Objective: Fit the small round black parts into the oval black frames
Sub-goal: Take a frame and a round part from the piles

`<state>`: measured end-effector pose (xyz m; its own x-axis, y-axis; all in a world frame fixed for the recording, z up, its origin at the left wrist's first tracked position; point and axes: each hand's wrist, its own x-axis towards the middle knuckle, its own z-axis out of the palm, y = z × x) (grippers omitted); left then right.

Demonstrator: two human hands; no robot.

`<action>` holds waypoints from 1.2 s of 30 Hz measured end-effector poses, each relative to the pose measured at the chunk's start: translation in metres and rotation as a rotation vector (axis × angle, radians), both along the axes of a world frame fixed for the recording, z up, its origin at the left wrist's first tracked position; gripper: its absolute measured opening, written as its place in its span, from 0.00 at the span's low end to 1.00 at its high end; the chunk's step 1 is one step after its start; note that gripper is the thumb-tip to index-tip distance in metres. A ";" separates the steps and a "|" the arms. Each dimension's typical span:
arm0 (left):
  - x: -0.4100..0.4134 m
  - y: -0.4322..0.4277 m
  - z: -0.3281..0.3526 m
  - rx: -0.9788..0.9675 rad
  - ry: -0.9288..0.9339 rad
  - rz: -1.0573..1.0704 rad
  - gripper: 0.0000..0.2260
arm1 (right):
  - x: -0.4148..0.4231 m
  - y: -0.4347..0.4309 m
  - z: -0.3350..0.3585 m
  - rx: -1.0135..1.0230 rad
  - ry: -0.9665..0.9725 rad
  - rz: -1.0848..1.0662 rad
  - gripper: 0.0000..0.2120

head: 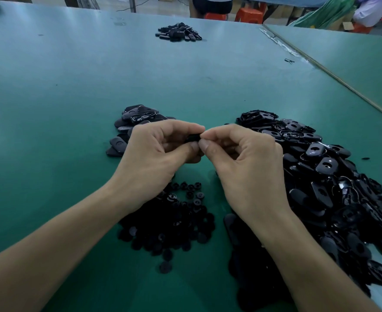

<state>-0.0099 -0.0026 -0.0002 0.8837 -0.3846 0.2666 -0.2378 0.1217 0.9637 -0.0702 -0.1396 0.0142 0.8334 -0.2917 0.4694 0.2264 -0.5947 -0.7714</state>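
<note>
"Left forearm [50, 255] and right forearm [309, 255] are nearest the lens. How are they lying?"

"Both are reaching up from the lower edge, bare, over the green table [73, 86], and are converging near the middle of the view."

"What are the hands doing?"

"The left hand [158, 152] is curling its fingers and thumb round a black piece [193, 138] and gripping it. The right hand [241, 158] is pinching the same piece at its right edge between thumb and forefinger, and its other fingers are curling loosely. Both hands are hovering above the table, with their fingertips touching."

"Is that piece a frame or a round part?"

"Cannot tell, because the fingers are hiding nearly all of it."

"Where is the stock lying?"

"A loose heap of small round parts [174, 221] is lying below the hands, between the wrists. On the right, the oval frames [334, 188] are lying in a large heap that is running from beside the right hand to the lower right corner. A smaller heap [131, 124] of oval pieces is sitting just behind the left hand, which is partly hiding it. A far heap [178, 33] is sitting well apart, near the table's far edge."

"And beyond the table?"

"A second table [354, 59] is adjoining on the right. Orange stools [250, 13] and a seated person [212, 5] are showing along the top edge."
</note>
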 end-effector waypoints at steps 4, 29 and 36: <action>0.001 0.000 -0.001 -0.041 0.038 -0.002 0.11 | 0.000 0.000 -0.002 -0.107 -0.035 -0.044 0.05; -0.002 0.000 0.004 -0.003 0.034 0.051 0.10 | -0.001 -0.001 0.000 -0.109 0.001 -0.022 0.07; 0.000 0.002 0.003 -0.022 0.076 0.140 0.08 | 0.000 -0.002 0.001 -0.170 -0.089 -0.069 0.09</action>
